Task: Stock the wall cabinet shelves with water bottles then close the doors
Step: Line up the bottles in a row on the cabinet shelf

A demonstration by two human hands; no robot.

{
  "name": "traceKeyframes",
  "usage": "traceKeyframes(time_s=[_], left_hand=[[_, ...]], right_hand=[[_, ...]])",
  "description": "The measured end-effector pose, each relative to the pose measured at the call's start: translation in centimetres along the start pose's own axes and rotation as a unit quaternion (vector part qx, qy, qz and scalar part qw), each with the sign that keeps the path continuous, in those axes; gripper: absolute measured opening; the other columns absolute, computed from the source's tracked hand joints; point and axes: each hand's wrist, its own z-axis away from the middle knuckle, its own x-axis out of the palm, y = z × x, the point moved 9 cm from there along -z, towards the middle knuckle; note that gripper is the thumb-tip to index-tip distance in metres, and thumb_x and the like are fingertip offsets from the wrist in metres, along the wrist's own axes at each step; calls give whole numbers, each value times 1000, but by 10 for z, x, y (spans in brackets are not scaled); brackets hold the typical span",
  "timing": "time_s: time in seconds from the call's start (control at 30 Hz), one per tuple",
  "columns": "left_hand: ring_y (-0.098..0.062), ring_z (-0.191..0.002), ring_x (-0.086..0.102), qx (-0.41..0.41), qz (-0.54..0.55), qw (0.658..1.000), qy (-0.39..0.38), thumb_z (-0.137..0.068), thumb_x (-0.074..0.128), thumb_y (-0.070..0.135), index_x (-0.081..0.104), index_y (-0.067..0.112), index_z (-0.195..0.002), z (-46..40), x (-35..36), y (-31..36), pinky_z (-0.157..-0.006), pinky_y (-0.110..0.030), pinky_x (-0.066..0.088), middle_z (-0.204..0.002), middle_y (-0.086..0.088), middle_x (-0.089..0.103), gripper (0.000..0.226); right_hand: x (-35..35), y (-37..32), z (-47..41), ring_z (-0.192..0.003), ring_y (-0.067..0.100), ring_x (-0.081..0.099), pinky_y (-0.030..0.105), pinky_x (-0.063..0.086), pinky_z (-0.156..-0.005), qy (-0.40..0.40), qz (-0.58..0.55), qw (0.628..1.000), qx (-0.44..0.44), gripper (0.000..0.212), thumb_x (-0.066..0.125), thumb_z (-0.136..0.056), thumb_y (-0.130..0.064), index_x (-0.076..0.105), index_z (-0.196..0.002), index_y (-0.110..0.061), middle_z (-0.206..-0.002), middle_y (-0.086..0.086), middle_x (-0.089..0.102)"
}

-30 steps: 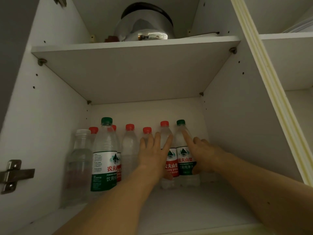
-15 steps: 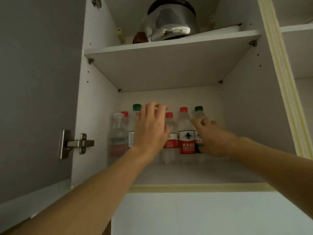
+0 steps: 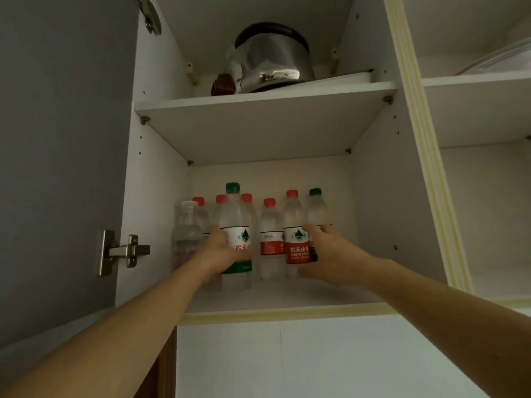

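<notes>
Since every bottle on the lower shelf (image 3: 287,297) looks full and capped, each should feel fairly heavy for its size, with thin clear walls that give under a hard squeeze and smooth plastic that may slip; the labelled waist is the sensible place to take hold, where the wrap adds some grip. Farthest left of the left hand (image 3: 222,252) stands a white-capped bottle (image 3: 186,228), label hidden or absent, with red-capped bottles (image 3: 198,208) just behind it near the back wall. The left hand itself is wrapped round the label band of the tall green-capped bottle (image 3: 235,234), thumb on its left side and fingers curled behind, so it holds that bottle at mid-height, upright and at the front of the row; whether the base is on the shelf cannot be told. Between the hands a short red-labelled bottle (image 3: 270,239) stands free, touched by neither. The right hand (image 3: 327,255) grips the red-labelled bottle (image 3: 296,242) from its right side, fingers curled over the top of the label and thumb low near the base. Just behind that hand a second green-capped bottle (image 3: 316,208) stands upright, partly hidden by the fingers. Both held bottles are top-heavy enough to topple neighbours if swung, so a low, firm hold and straight sliding seem wise. Doors are not yet shut; the open door (image 3: 57,168) hangs left of the left arm.
</notes>
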Motion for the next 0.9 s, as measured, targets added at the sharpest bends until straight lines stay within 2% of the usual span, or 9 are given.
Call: traceKeyframes(time_s=[0.13, 0.2, 0.27, 0.37, 0.47, 0.53, 0.63, 0.8, 0.9], left_hand=[[1, -88, 71, 69, 57, 992, -91, -78, 87, 30, 57, 37, -106, 19, 36, 40, -70, -22, 58, -99, 16, 71, 41], [0, -88, 70, 89, 86, 984, -127, -82, 83, 35, 57, 40, -104, 29, 56, 59, -70, -24, 59, -100, 18, 70, 34], [-6, -94, 69, 95, 95, 981, -141, -86, 77, 45, 58, 37, -117, 36, 70, 74, -68, -26, 61, -105, 15, 70, 37], [-12, -98, 71, 59, 158, 967, -193, -95, 58, 58, 61, 31, -127, 44, 89, 85, -74, -31, 62, -110, 7, 73, 42], [-18, -111, 69, 56, 204, 950, -228, -98, 41, 66, 64, 38, -122, 46, 93, 91, -89, -38, 59, -117, 5, 73, 44], [-19, -132, 55, 105, 117, 971, -179, -98, 35, 70, 53, 34, -142, 41, 80, 92, -107, -38, 43, -143, 2, 59, 60], [-19, -137, 46, 177, -76, 980, -59, -97, 42, 67, 39, 24, -154, 27, 56, 88, -106, -34, 40, -155, -3, 44, 71], [-23, -144, 30, 257, -308, 916, 27, -90, 67, 57, 30, 26, -156, 12, 49, 78, -110, -45, 42, -157, -3, 30, 82], [-31, -146, 20, 257, -388, 884, 42, -80, 78, 56, 24, 29, -156, -6, 52, 73, -113, -53, 37, -156, -9, 20, 97]], right_hand=[[-11, 4, 7, -101, 11, 64, 32, 57, -90, 1, -82, 997, 4, 76, 84, -79, -36, 41, -140, -25, -119, -5, 60], [-10, 2, 9, -99, 9, 68, 27, 58, -86, -15, -118, 993, 0, 83, 85, -79, -34, 36, -145, -23, -118, -6, 66], [-10, 0, 12, -100, 11, 70, 26, 58, -85, -22, -164, 986, -7, 93, 87, -78, -29, 28, -150, -20, -120, -3, 69], [-16, 5, 16, -100, 11, 72, 33, 61, -87, 4, -226, 974, -13, 94, 88, -77, -18, 29, -149, -21, -117, -4, 70], [-20, 10, 20, -96, 7, 73, 26, 62, -76, 6, -271, 962, -23, 103, 86, -77, -8, 20, -153, -29, -108, -8, 72], [-24, 14, 19, -95, 7, 73, 26, 62, -75, 12, -254, 967, -19, 113, 88, -75, -8, 12, -153, -37, -109, -5, 70], [-29, 29, 15, -90, 12, 73, 29, 62, -78, 37, -184, 982, 24, 126, 90, -73, -15, -3, -154, -39, -109, -6, 68], [-34, 57, 13, -101, 21, 67, 44, 56, -97, 54, -54, 993, 90, 141, 87, -79, -22, -34, -151, -34, -130, 12, 63], [-44, 56, 12, -128, 35, 52, 53, 51, -102, 59, 149, 984, 82, 145, 89, -74, -33, -37, -145, -43, -151, 21, 34]])
